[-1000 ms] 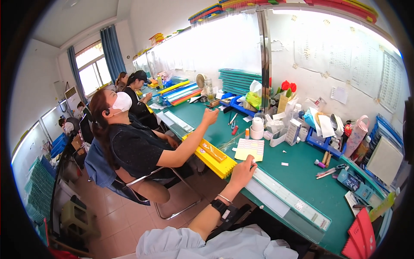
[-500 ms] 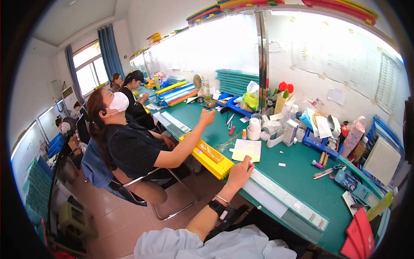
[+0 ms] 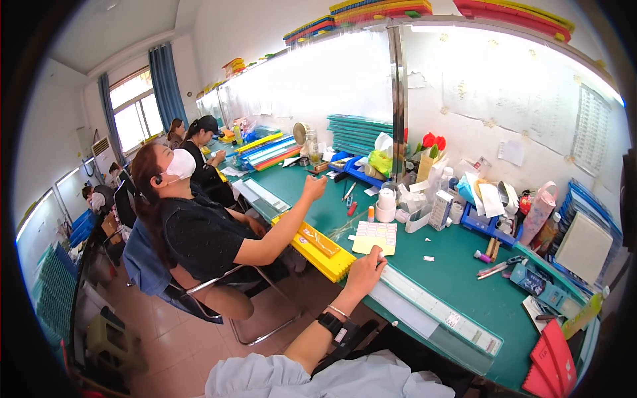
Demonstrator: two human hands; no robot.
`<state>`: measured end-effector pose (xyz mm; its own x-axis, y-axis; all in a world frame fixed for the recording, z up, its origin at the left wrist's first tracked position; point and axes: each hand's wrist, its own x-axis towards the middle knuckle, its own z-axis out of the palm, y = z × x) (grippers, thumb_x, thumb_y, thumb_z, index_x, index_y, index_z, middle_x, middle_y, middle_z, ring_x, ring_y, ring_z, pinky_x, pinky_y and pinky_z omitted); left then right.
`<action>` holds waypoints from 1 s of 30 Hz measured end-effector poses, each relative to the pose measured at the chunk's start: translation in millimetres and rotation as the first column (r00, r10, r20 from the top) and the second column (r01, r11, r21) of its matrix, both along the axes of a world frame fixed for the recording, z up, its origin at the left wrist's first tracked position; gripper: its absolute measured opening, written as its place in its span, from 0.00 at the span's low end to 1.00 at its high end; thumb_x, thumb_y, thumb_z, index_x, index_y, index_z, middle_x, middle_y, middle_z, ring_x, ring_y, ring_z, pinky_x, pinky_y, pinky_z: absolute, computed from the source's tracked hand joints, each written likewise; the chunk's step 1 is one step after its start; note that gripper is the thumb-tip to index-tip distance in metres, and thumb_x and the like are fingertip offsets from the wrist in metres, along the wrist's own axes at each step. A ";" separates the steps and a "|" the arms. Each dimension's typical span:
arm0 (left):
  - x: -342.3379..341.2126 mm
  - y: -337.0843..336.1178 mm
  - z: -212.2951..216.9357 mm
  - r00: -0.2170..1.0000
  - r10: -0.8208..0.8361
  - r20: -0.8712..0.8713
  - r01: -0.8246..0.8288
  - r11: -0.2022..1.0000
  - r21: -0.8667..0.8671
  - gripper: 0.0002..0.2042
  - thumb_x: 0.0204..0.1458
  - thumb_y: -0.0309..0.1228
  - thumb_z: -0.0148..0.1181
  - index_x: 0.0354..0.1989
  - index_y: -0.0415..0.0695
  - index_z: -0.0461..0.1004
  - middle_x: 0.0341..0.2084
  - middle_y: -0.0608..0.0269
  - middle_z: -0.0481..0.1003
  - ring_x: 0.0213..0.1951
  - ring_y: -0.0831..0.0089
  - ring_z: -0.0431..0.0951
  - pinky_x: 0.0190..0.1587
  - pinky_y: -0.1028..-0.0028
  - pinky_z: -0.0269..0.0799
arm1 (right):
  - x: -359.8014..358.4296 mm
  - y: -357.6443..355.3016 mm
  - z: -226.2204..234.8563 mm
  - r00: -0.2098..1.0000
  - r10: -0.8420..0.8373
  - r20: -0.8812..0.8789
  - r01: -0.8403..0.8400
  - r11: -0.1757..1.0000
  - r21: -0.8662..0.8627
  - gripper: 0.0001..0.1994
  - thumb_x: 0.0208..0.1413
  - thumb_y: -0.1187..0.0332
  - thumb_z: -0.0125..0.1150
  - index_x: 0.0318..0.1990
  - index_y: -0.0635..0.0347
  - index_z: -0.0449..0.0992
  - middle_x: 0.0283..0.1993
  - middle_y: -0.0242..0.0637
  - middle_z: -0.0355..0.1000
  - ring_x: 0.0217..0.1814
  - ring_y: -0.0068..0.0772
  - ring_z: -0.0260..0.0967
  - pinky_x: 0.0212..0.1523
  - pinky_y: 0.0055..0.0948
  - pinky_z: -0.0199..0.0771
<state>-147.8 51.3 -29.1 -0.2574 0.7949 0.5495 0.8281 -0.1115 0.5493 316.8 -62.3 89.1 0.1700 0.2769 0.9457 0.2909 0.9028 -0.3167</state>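
Note:
My left hand, a watch and a bracelet on its wrist, rests at the near edge of the green table. Its fingers are closed in a pinch around something small and whitish that I cannot make out. Just beyond the fingertips lies a yellow slip of paper, against a sheet of pinkish labels. To the right of the hand, a long shallow teal-edged tray runs along the table edge, with pale strips in it. My right hand is out of view.
On my left sits a masked co-worker, one arm stretched over the table. Yellow trays jut out between us. Behind the labels stand white tape rolls, a blue bin and clutter. Red notebooks lie at the right.
The whole view has shifted slightly, so the scene sits a little lower and further left. My left hand keeps its pinch at nearly the same place on the table.

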 end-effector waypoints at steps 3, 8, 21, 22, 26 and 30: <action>1.0 -1.4 0.2 1.000 0.004 -0.012 -0.004 1.000 0.000 0.15 0.57 0.29 0.63 0.47 0.43 0.63 0.32 0.58 0.82 0.35 0.54 0.83 0.34 0.58 0.76 | 3.0 -1.8 2.8 1.000 -0.025 -0.004 0.026 0.999 0.028 0.07 0.59 0.78 0.51 0.45 0.65 0.67 0.33 0.46 0.69 0.28 0.32 0.61 0.31 0.27 0.65; 0.4 -3.3 3.4 1.000 0.013 -0.008 -0.013 1.000 -0.016 0.15 0.57 0.28 0.63 0.47 0.42 0.64 0.33 0.58 0.82 0.36 0.55 0.83 0.36 0.59 0.77 | 14.0 -9.3 16.4 0.996 -0.086 0.009 0.085 0.993 0.081 0.07 0.59 0.77 0.51 0.45 0.65 0.67 0.33 0.46 0.69 0.28 0.32 0.61 0.30 0.27 0.65; -1.6 -3.6 3.9 1.000 -0.018 -0.020 0.019 0.999 0.047 0.09 0.56 0.27 0.62 0.43 0.44 0.70 0.32 0.59 0.81 0.36 0.56 0.82 0.36 0.60 0.77 | 5.7 2.7 25.7 0.994 -0.105 0.030 0.100 0.986 0.131 0.07 0.60 0.77 0.51 0.45 0.65 0.67 0.33 0.46 0.69 0.28 0.32 0.60 0.30 0.28 0.64; -2.7 -3.9 2.7 1.000 -0.022 -0.021 0.023 0.998 0.065 0.08 0.56 0.27 0.62 0.42 0.43 0.72 0.32 0.59 0.81 0.36 0.56 0.82 0.36 0.61 0.77 | 3.2 5.8 23.5 0.995 -0.100 0.026 0.096 0.987 0.128 0.07 0.60 0.77 0.51 0.45 0.65 0.67 0.33 0.46 0.69 0.27 0.32 0.60 0.30 0.28 0.64; -1.1 -1.6 2.1 0.998 -0.052 -0.022 0.053 0.996 0.077 0.06 0.57 0.27 0.61 0.42 0.42 0.75 0.32 0.57 0.80 0.36 0.55 0.81 0.37 0.61 0.76 | -6.9 23.3 7.2 0.982 0.128 -0.137 -0.125 0.992 0.032 0.07 0.64 0.71 0.47 0.45 0.66 0.67 0.33 0.47 0.69 0.24 0.29 0.53 0.26 0.29 0.60; 0.4 -4.7 11.8 0.996 -0.073 -0.059 0.080 0.989 0.127 0.04 0.57 0.25 0.60 0.38 0.39 0.77 0.34 0.52 0.78 0.37 0.52 0.79 0.38 0.60 0.75 | 5.3 60.3 -50.5 0.913 0.236 -0.333 -0.354 0.863 -0.360 0.12 0.62 0.59 0.46 0.38 0.59 0.59 0.31 0.41 0.63 0.37 0.30 0.59 0.49 0.30 0.58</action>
